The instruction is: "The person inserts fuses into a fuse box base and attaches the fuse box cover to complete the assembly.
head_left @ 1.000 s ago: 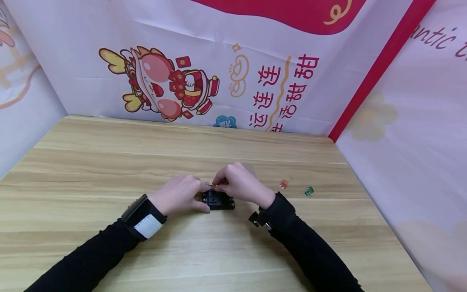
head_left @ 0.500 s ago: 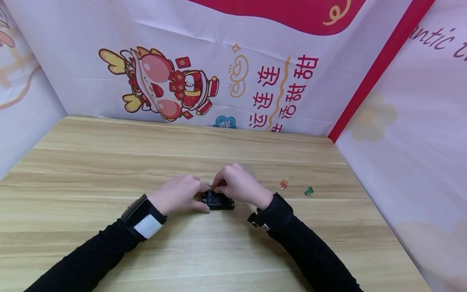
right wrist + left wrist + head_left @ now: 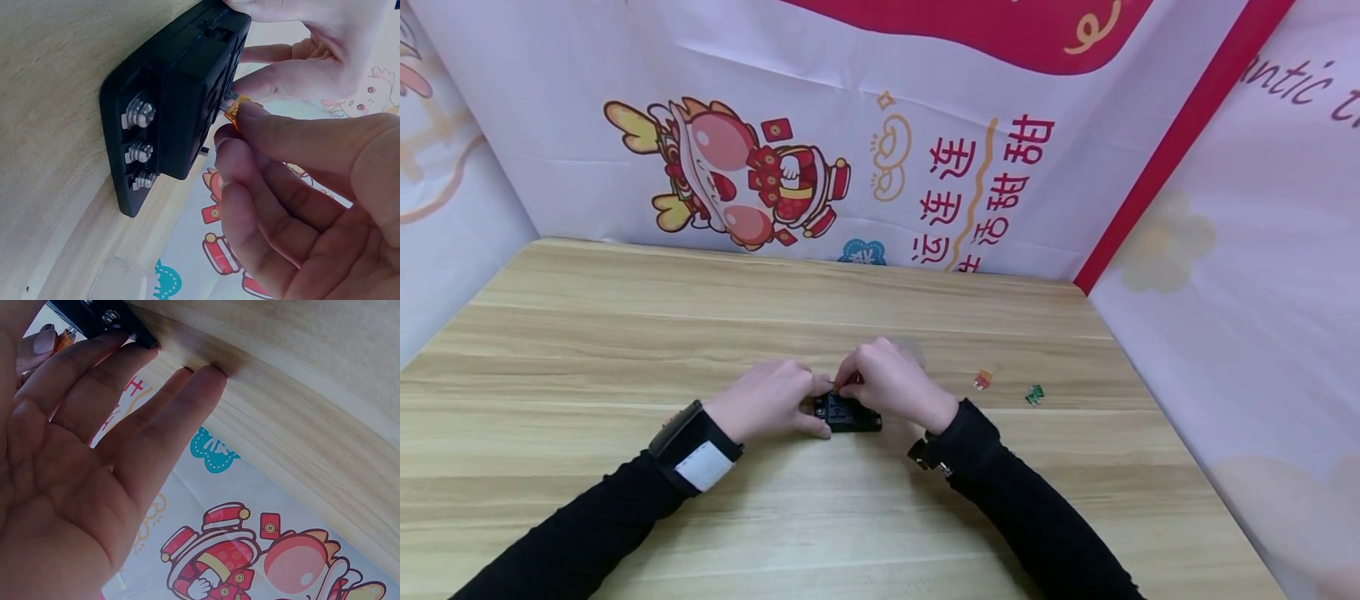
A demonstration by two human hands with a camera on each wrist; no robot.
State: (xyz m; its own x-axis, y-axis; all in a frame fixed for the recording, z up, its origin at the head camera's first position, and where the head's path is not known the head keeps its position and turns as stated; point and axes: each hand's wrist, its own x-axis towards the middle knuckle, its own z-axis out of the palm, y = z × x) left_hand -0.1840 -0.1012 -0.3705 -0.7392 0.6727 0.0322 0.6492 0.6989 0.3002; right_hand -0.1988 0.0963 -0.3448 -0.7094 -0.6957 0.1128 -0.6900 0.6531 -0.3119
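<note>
On the cloth [image 3: 587,50] facing me I read two lines of red Chinese characters: 运连连 [image 3: 953,157], then 生活甜甜 [image 3: 1009,192], its 生 partly cut off at the bottom. On the cloth to my right [image 3: 1262,183], slanted Latin letters read "ntic" [image 3: 1300,80], then a "t" where my head view ends. A blue badge [image 3: 862,252] carries a white character I can't make out. Past my left hand [image 3: 75,469], only bits of red characters show.
</note>
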